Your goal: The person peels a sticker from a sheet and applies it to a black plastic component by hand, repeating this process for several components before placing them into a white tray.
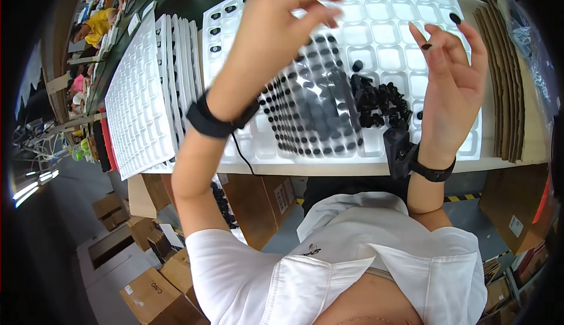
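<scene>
My left hand point(276, 22) is over the white compartment tray point(405, 10), blurred by motion. Its thumb and forefinger are apart, and nothing shows between them. My right hand point(455, 72) is raised at the tray's right side, with a small black oval pad point(427, 47) at its thumb tip. Another black oval point(455, 18) sits on a fingertip of that hand. Below and between the hands lies a clear sheet with rows of black oval pads point(282, 116), blurred in places. Right of it is a heap of small black plastic parts point(382, 104).
Stacked white trays point(141, 96) lean at the left. Flat cardboard sheets point(496, 84) stand at the right, beside clear plastic wrap point(531, 60). A black cord point(239, 148) hangs from my left wristband. Cardboard boxes point(258, 204) are under the table. Other people point(97, 28) sit at the far left.
</scene>
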Action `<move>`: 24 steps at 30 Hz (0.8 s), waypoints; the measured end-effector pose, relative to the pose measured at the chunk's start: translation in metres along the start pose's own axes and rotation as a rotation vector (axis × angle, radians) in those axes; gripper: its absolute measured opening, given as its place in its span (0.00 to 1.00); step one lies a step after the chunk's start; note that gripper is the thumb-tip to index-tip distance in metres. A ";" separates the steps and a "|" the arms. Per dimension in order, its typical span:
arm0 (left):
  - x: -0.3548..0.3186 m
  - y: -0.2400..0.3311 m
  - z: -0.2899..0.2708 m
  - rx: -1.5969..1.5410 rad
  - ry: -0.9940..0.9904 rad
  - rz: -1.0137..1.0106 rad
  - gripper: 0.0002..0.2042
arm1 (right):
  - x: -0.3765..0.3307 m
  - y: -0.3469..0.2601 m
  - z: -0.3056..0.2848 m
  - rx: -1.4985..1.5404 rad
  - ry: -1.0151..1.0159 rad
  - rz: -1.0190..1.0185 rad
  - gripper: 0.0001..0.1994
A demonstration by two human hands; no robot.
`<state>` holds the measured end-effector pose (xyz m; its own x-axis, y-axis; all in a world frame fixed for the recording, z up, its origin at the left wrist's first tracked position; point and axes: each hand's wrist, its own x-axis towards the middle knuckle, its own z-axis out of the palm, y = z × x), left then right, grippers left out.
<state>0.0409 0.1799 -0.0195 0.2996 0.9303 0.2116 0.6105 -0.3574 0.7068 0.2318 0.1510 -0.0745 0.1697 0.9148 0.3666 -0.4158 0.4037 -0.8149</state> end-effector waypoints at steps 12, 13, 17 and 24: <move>0.123 -0.121 0.010 0.408 -0.291 0.063 0.09 | 0.014 0.010 -0.017 0.064 -0.029 0.089 0.24; 0.122 -0.125 0.010 0.409 -0.291 0.059 0.09 | 0.015 0.011 -0.017 0.078 -0.038 0.089 0.24; 0.111 -0.092 0.010 0.363 -0.218 0.035 0.07 | 0.018 0.012 -0.022 0.087 -0.057 0.081 0.23; 0.012 0.008 0.016 0.226 0.007 0.239 0.11 | 0.009 0.001 -0.008 0.138 -0.172 0.063 0.23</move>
<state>0.0611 0.1870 -0.0216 0.4493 0.8180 0.3592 0.6711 -0.5744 0.4687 0.2403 0.1599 -0.0751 -0.0108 0.9174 0.3977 -0.5411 0.3291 -0.7739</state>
